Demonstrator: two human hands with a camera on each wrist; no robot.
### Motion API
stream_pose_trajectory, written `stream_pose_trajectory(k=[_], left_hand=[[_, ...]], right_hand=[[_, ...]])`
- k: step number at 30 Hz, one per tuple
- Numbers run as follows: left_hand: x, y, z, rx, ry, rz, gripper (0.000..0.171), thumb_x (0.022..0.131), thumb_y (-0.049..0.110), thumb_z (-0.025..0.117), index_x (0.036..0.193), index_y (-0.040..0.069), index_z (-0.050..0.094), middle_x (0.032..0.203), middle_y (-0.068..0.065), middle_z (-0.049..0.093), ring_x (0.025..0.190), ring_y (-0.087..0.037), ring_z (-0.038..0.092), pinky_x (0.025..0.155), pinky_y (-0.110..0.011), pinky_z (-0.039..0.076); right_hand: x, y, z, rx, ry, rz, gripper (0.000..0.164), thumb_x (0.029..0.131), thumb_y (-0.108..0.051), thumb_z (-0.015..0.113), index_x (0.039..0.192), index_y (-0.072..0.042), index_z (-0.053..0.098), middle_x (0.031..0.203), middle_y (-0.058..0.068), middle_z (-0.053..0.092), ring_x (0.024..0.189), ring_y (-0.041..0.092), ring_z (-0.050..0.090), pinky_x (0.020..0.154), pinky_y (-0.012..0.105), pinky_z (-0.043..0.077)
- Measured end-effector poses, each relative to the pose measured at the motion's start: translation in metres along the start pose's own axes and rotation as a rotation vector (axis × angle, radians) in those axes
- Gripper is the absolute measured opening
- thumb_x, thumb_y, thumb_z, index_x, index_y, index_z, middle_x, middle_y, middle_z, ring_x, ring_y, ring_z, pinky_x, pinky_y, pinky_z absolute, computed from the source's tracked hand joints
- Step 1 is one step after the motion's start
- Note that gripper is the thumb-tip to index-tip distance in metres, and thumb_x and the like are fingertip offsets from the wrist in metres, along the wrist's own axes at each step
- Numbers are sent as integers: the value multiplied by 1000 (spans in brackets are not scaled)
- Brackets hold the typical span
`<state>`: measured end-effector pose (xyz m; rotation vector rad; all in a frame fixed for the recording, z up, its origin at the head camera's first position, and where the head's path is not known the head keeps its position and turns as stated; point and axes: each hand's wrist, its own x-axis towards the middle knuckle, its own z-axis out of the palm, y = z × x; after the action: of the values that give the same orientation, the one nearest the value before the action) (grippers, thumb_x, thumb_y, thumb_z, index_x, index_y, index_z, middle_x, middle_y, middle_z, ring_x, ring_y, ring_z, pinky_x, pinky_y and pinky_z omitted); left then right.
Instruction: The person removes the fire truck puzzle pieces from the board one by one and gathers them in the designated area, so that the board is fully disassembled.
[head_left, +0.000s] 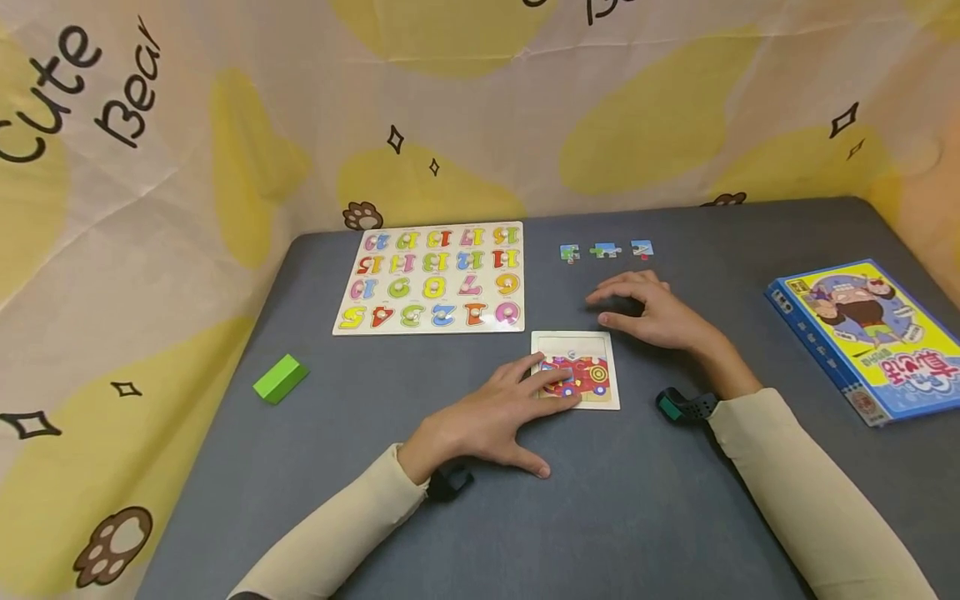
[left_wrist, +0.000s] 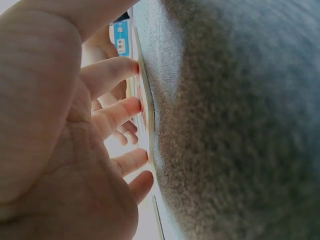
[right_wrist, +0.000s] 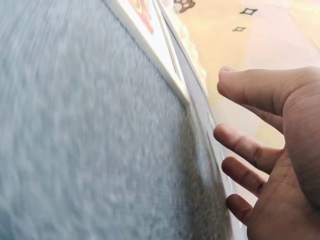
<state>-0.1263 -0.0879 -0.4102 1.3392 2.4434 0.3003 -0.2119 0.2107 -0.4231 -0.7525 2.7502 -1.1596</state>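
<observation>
In the head view, a small white-framed puzzle board (head_left: 613, 375) with a red vehicle picture lies near the middle of the table. My left hand (head_left: 502, 412) rests on its left part, fingers spread and thumb out to the side. The left wrist view shows the fingertips (left_wrist: 131, 105) on the board's face, close to its edge. My right hand (head_left: 652, 315) hovers just beyond the board's upper right corner, fingers loosely extended and holding nothing. Beyond that hand, small jigsaw pieces (head_left: 604, 250) lie in a row, three of them, mostly blue and green.
A larger number puzzle board (head_left: 341, 325) lies at the back left, its numerals upside down to me. To the left sits a green block (head_left: 281, 379). A blue and yellow box (head_left: 873, 342) occupies the right side. A patterned cloth (head_left: 480, 100) hangs behind the table.
</observation>
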Motion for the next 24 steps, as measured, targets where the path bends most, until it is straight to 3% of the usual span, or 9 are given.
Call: stream_pose_trajectory(k=[6, 16, 20, 24], left_hand=[[0, 1, 0, 3, -12, 0, 93, 82, 61, 77, 159, 33, 35, 170, 5, 21, 160, -35, 3, 124, -54, 18], [-5, 1, -4, -48, -15, -8, 89, 84, 58, 77, 159, 32, 36, 171, 2, 21, 160, -37, 2, 125, -57, 14], [-3, -3, -4, -78, 45, -56, 83, 87, 57, 74, 158, 30, 39, 169, -2, 26, 159, -33, 10, 124, -55, 19], [1, -7, -4, -131, 171, -133, 74, 90, 49, 74, 153, 23, 47, 164, -7, 37, 156, -34, 23, 121, -57, 25]], right_hand=[[3, -8, 6, -20, -42, -26, 26, 92, -18, 76, 118, -17, 75, 122, 8, 68, 109, 25, 44, 86, 45, 22], [7, -19, 15, -16, -100, -62, 25, 88, -19, 79, 113, -22, 78, 110, 3, 70, 104, 24, 46, 86, 44, 23], [6, -17, 17, -6, -103, -63, 24, 89, -19, 79, 113, -21, 78, 110, 3, 70, 102, 23, 45, 85, 43, 23], [6, -16, 18, 2, -106, -59, 25, 89, -18, 79, 114, -20, 78, 110, 4, 70, 99, 23, 45, 83, 43, 23]])
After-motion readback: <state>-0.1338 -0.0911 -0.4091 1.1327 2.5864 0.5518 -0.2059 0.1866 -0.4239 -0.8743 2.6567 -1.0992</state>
